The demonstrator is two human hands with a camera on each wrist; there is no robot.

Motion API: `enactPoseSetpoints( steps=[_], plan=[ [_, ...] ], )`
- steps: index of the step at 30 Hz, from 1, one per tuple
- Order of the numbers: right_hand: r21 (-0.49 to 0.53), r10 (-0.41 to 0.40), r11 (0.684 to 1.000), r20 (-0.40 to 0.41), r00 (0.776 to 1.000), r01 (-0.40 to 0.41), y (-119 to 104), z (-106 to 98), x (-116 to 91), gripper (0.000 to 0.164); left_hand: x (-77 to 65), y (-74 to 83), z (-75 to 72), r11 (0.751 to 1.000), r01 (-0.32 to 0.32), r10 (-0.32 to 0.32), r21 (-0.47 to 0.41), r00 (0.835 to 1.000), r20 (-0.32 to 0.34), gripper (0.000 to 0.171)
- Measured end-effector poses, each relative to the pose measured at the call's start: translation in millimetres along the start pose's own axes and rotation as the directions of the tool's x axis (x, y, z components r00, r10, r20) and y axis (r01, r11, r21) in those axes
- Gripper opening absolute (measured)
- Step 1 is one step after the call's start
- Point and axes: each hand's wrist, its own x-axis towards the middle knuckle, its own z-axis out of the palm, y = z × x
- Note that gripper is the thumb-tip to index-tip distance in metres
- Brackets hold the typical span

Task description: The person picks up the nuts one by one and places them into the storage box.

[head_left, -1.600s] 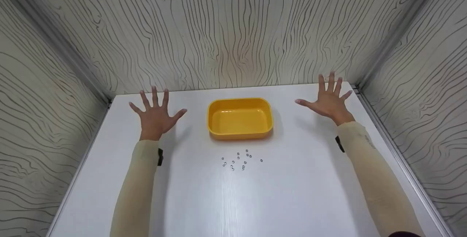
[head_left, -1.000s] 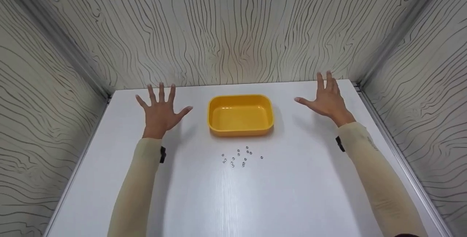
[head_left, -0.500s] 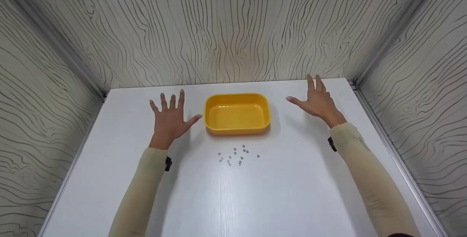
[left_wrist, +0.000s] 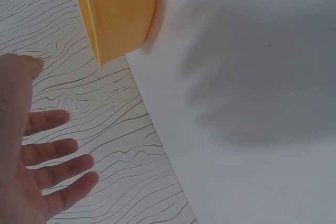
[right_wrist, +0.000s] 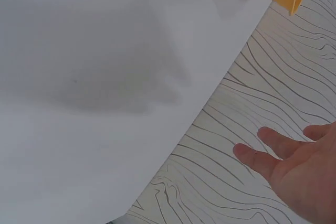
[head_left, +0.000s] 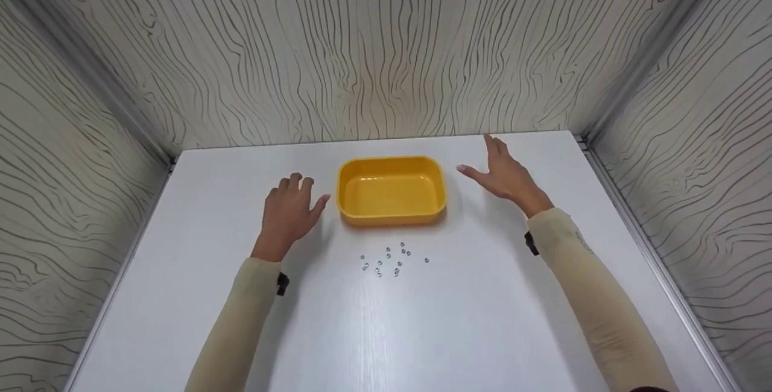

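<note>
A yellow rectangular tub [head_left: 392,219] stands on the white table, with nothing seen inside it. Just left of the tub my left hand [head_left: 288,214] hovers above the table, fingers loosely bent and the thumb toward the tub's wall; it holds nothing. To the tub's right, a little farther off, my right hand [head_left: 503,173] is held up with its fingers extended and thumb apart, also holding nothing. Several tiny shiny ring-like pieces [head_left: 388,256], perhaps nuts, lie scattered in front of the tub. In the left wrist view the tub [left_wrist: 123,14] appears beyond my thumb.
The white table [head_left: 458,331] meets a wood-grain patterned back wall [head_left: 386,48] behind the tub. Similar panels rise at the left and right, with grey metal rails [head_left: 657,241] along the table's sides. Beige sleeves with black wrist straps cover both arms.
Both hands have moved inward toward the tub from either side. The left hand's spread fingers have bent, and the right hand's fingers have drawn closer together. The tub and small pieces stay put.
</note>
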Motion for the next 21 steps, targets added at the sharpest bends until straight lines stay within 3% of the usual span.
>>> enactPoseSetpoints(
  steps=[8, 12, 15, 21],
  plan=[
    [0.056, -0.019, 0.998, 0.001, 1.0, 0.019, -9.4, 18.0, 1.2, 0.12, -16.3, 11.2, 11.4, 0.996, -0.044, 0.042, -0.082, 0.999, -0.023, 0.041],
    [0.084, -0.046, 0.995, -0.006, 0.999, 0.046, -12.2, 25.3, 0.7, 0.116, -23.6, 14.1, 17.3, 0.986, -0.039, 0.033, -0.162, 0.999, -0.042, 0.031],
    [0.086, -0.063, 0.994, -0.008, 0.998, 0.063, -14.9, 31.3, 0.6, 0.111, -28.9, 15.3, 20.7, 0.975, -0.025, 0.016, -0.22, 0.999, -0.041, 0.03],
    [0.063, -0.086, 0.994, -0.015, 0.996, 0.087, -22.8, 41.5, 1.4, 0.098, -39.7, 18.4, 26.3, 0.964, -0.058, 0.052, -0.258, 0.998, -0.033, 0.03]
  ],
)
